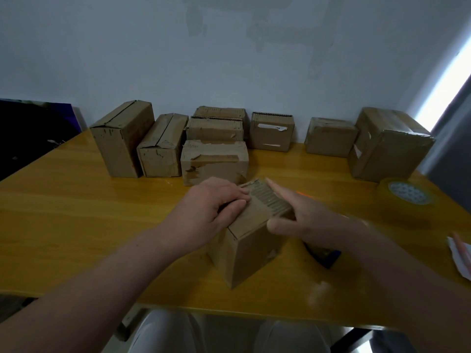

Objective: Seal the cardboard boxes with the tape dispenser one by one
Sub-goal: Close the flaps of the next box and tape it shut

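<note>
head view: the box (248, 240) is standing near the front edge of the table (76, 205), its ribbed top edge running roughly 11 to 5 o'clock. the left hand (216, 210) is gripping the top from 9 o'clock, fingers curled over the flap. the right hand (303, 217), blurred, is pressing flat-fingered from 3 o'clock. the tape dispenser (322, 253) is lying at 4 o'clock, half hidden under the right wrist, so the right hand is nearer. the other boxes (214, 161) are crowding 12 o'clock.

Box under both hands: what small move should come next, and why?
Probably press the top flaps flat: the left hand grips the near box, the right hand rests flat on it, and the tape roll sits untouched at the right.
</note>
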### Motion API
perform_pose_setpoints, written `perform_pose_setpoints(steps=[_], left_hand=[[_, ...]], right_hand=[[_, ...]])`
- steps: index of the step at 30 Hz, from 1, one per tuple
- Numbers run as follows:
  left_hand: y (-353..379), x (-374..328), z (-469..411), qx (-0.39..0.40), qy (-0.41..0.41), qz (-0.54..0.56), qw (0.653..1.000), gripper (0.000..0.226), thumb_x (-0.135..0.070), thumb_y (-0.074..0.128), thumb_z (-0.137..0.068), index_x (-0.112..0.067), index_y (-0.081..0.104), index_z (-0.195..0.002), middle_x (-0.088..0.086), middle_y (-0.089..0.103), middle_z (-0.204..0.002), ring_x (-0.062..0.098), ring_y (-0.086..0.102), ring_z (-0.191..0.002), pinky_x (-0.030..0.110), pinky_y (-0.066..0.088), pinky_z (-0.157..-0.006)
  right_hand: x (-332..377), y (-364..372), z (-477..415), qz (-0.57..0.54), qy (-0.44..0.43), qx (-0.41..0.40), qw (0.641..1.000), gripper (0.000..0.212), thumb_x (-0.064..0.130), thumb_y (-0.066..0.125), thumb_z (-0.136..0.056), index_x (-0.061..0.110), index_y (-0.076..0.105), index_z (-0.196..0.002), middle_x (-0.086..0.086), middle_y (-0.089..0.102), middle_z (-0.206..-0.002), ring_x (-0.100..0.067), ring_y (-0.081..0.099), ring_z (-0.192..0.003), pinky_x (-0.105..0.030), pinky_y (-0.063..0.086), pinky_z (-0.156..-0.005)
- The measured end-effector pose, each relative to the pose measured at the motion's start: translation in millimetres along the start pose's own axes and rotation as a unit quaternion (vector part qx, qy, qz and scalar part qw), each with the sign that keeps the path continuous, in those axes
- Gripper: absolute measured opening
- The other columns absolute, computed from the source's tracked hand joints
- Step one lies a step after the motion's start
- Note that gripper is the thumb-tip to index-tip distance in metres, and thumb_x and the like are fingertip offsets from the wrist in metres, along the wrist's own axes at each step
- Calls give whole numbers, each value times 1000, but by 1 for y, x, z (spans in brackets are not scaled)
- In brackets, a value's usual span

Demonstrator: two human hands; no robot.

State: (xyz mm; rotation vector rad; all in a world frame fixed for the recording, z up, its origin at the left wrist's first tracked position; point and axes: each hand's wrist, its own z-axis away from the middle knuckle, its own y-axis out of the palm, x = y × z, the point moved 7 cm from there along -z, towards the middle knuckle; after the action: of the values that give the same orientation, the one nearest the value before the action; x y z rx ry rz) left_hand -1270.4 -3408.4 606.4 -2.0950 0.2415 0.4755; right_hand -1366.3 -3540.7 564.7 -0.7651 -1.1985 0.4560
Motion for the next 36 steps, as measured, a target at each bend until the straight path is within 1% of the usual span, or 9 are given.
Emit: perform_pose_setpoints(steps=[3, 6, 10, 20, 27, 30, 32, 34, 36], left_hand=[[0, 0, 0, -9, 11, 4, 1000, 43, -43, 39, -90, -20, 70, -109, -7, 68, -107, 1, 51, -102, 16, 40, -86], [1, 1, 1, -7, 7, 8, 1000, 42, -43, 40, -90, -20, 70, -109, -7, 68, -107, 1, 51, -101, 16, 40, -85], [3, -2, 0, -9, 10, 12, 1000, 41, -41, 40, -90, -18, 71, -106, -6, 68, -103, 0, 51, -98, 12, 36, -84], [4, -8, 1, -9, 10, 5, 1000, 41, -36, 36, -94, -16, 70, -106, -4, 68, -95, 3, 50, -90, 11, 35, -82], [4, -5, 4, 19, -34, -14, 999, 53, -55, 30, -89, -26, 66, -114, -11, 64, -110, 2, 50, -101, 19, 40, -87], [7, -6, 6, 54, -64, -49, 995, 70, -74, 29, -76, -29, 60, -120, -14, 59, -119, 4, 47, -107, 32, 45, -91], [7, -9, 5, 69, -73, -68, 993, 82, -83, 32, -67, -30, 57, -123, -15, 55, -121, 3, 45, -108, 33, 46, -90], [6, -11, 4, 85, -80, -81, 990, 89, -88, 35, -60, -30, 54, -126, -17, 52, -121, 3, 43, -107, 32, 46, -90], [6, -11, 2, 104, -85, -98, 986, 93, -90, 36, -56, -32, 50, -127, -18, 49, -122, 3, 42, -108, 32, 46, -90]], right_hand=[[12, -4, 3, 120, -42, 3, 992, 129, 66, 77, -58, 33, -4, -152, 15, 12, -157, 5, 17, -131, -15, 21, -103], [22, -5, -1, 256, -69, -4, 964, 131, 59, 78, -63, 27, -12, -151, 15, -7, -159, 0, -1, -142, -18, 5, -110], [31, -1, -4, 355, -66, 12, 932, 130, 59, 75, -67, 26, -20, -148, 12, -23, -156, -9, -14, -144, -35, 2, -116], [37, 4, 13, 321, -95, 6, 942, 122, 52, 76, -71, 28, -13, -151, 17, -17, -157, -7, -19, -143, -31, 4, -115], [32, -6, 41, 256, -106, -32, 960, 101, 44, 76, -75, 38, 8, -149, 31, 0, -147, 8, -8, -138, -21, 0, -110], [34, -20, 51, 250, -104, -81, 959, 78, 39, 74, -77, 37, 31, -142, 33, 20, -135, 13, 10, -130, -20, 6, -109], [36, -29, 58, 242, -118, -139, 953, 61, 37, 75, -76, 33, 50, -132, 29, 40, -127, 11, 33, -123, -16, 22, -107], [37, -36, 62, 223, -133, -205, 944, 43, 36, 75, -74, 28, 66, -115, 22, 59, -114, 8, 58, -98, -13, 45, -88], [36, -42, 63, 190, -142, -260, 936, 22, 36, 75, -72, 25, 75, -91, 16, 71, -94, 6, 61, -73, -12, 49, -68]])
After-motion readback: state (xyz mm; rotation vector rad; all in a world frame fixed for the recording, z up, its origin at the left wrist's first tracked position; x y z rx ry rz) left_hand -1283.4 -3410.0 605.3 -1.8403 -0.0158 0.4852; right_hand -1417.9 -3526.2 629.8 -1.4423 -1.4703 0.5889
